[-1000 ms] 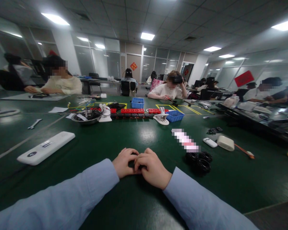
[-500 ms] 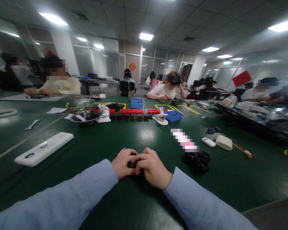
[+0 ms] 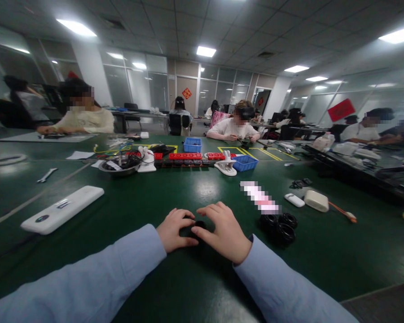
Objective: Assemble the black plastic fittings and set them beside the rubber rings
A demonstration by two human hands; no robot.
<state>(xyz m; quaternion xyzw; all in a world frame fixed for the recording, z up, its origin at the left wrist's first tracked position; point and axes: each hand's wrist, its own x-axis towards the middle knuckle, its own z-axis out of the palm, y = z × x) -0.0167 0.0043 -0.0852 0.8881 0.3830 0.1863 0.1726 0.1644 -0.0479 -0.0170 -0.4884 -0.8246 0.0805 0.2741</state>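
A small dark round piece (image 3: 199,224), mostly covered by my fingers, sits between my two hands low over the green table. It may be a black coil, but its kind is not clear. My left hand (image 3: 175,230) curves around its left side, thumb below and fingers above. My right hand (image 3: 225,232) comes from the other side, its thumb over the piece and its fingers arched beyond the top. Several black coils (image 3: 285,233) lie in a cluster to the right of my right hand, just below a phone-like slab (image 3: 261,197) with a blurred-out bright surface.
At left lie a long white device (image 3: 63,210) and a wrench (image 3: 47,175). Ahead stand a metal bowl of cables (image 3: 119,168), red power strips (image 3: 185,156), a white clip (image 3: 226,165) and a blue bin (image 3: 245,163). A beige case (image 3: 316,201) rests at right. Co-workers sit beyond.
My right hand has drawn slightly right, its fingers lifting away from my left fingers and spreading from the thumb. More of the dark piece shows. A co-worker opposite has lowered a raised hand.
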